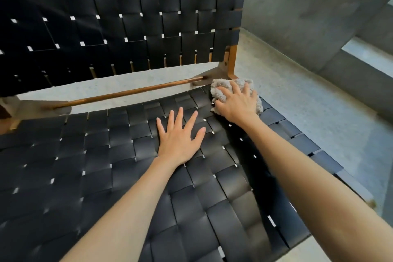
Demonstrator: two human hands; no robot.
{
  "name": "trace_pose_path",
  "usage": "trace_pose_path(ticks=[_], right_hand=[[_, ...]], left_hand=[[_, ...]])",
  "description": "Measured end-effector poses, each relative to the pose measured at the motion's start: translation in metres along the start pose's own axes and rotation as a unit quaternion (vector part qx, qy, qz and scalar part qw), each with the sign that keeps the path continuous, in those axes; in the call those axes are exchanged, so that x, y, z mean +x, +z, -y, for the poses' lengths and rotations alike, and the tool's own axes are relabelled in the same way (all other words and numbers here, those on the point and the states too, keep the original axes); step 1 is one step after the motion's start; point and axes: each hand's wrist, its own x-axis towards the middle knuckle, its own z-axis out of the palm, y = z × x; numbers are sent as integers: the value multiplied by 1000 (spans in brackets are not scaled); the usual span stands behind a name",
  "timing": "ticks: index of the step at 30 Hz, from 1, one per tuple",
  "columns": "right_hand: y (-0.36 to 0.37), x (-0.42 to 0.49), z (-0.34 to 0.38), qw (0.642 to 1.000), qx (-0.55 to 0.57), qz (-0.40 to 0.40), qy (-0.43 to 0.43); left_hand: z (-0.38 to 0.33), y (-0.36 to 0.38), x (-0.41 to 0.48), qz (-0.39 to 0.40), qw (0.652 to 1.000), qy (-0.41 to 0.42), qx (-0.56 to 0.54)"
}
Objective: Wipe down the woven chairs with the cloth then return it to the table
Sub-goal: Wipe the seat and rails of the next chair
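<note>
Head view looks down on a woven chair [102,159] of black straps on a brown wooden frame [127,92], standing on a grey floor [323,108]. Left hand [180,136] lies flat on the middle of the seat, fingers straight and spread apart. Right hand [237,102] presses a crumpled beige cloth [222,83] onto the seat's far right corner, just beside the wooden back post, its fingers fanned out over the cloth and slightly bent
</note>
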Motion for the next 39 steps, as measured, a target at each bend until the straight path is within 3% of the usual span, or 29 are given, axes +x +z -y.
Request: trace_pose_path(ticks=[4,11,18,22,26,28,30,33,36,39], right_hand=[[-9,-54,-23,1000,-13,-2,29],[-27,-147,-69,996,-15,-1,85],[-28,-214,-107,990,-13,-48,129],[-26,-239,-91,994,14,-58,95],[-19,-270,-44,995,85,-52,-29],[-15,-277,-37,993,77,-50,-75],[-18,-268,-51,995,41,-55,-69],[-25,-232,-87,998,-16,-40,37],[-33,-203,-96,994,9,-30,107],[-28,-201,-62,998,46,-34,34]], left_hand=[[4,-9,-7,6,999,13,-40],[-3,-11,-49,26,999,22,-15],[-25,-14,-85,34,999,25,-18],[-27,-19,-102,40,998,42,-5],[-25,-22,-118,30,998,55,-6],[-23,-22,-125,26,998,57,-5],[-19,-24,-131,24,998,50,-3],[-16,-26,-138,18,999,27,4],[-17,-28,-140,4,1000,-19,8],[-17,-28,-141,-24,998,-58,1]])
